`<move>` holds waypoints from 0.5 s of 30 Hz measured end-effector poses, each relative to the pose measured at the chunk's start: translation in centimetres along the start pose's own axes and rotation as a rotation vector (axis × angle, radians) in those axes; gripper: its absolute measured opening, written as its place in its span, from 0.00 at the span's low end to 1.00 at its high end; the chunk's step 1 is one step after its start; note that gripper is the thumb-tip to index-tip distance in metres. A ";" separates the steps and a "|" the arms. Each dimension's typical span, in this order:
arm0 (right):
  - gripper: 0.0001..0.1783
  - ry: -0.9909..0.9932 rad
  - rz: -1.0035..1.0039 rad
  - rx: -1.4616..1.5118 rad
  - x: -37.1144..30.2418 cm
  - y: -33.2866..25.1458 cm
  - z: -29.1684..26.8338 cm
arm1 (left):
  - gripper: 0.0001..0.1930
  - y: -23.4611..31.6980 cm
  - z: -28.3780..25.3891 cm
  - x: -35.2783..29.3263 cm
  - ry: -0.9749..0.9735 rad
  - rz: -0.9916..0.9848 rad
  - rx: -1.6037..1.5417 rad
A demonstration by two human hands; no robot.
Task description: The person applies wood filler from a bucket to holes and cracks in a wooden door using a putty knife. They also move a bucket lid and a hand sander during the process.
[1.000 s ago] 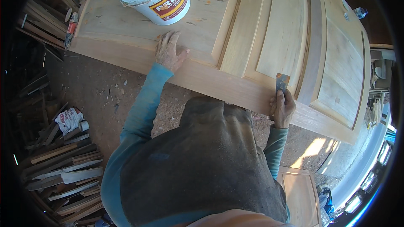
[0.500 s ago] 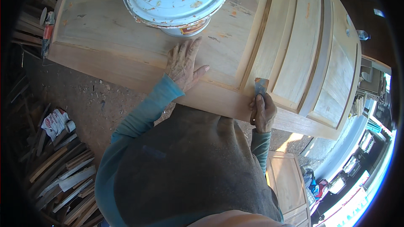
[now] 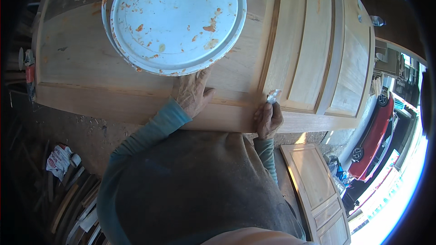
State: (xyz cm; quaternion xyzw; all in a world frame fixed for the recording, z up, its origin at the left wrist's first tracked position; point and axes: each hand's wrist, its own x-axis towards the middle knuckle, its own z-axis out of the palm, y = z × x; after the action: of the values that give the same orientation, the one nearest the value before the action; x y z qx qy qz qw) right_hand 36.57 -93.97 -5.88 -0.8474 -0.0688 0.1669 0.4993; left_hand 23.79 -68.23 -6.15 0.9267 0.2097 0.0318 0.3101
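A wooden panelled door (image 3: 295, 41) lies flat in front of me. On it stands a bucket with a pale, putty-smeared lid (image 3: 177, 22) and a handle at its left side. My left hand (image 3: 190, 93) rests open on the door's near part, its thumb spread to the right. The fingertips of that hand are hidden by the lid's near rim. At the door's near edge, my right hand (image 3: 269, 120) is closed around a putty knife (image 3: 273, 96). The blade points away from me, with light glinting on it.
A red and grey power tool (image 3: 30, 75) sits at the door's left end. Wood offcuts (image 3: 68, 204) and a white bag (image 3: 59, 161) lie at lower left. Another panelled door (image 3: 313, 177) is at lower right. A red car (image 3: 373, 138) stands outside at the right.
My view has shifted, and the bucket lid appears larger and lower, covering my left fingertips. The putty knife's blade has tilted and catches light. The red car has come into view.
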 end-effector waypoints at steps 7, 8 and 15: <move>0.21 0.018 -0.052 0.063 0.3 -0.4 0.3 | 0.51 0.7 0.1 0.4 0.040 0.022 0.028; 0.21 0.009 -0.067 0.075 0.3 -0.1 0.1 | 0.51 0.5 0.3 0.4 0.034 0.025 0.023; 0.18 -0.063 -0.212 0.079 1.0 3.5 -0.7 | 0.50 1.1 0.9 -2.3 0.066 -0.097 0.088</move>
State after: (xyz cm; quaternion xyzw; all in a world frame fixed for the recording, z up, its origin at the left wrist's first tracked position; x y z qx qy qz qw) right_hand 37.57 -96.02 -8.79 -0.8095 -0.1670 0.1424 0.5446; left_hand 22.26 -70.48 -6.02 0.9267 0.2656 0.0380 0.2632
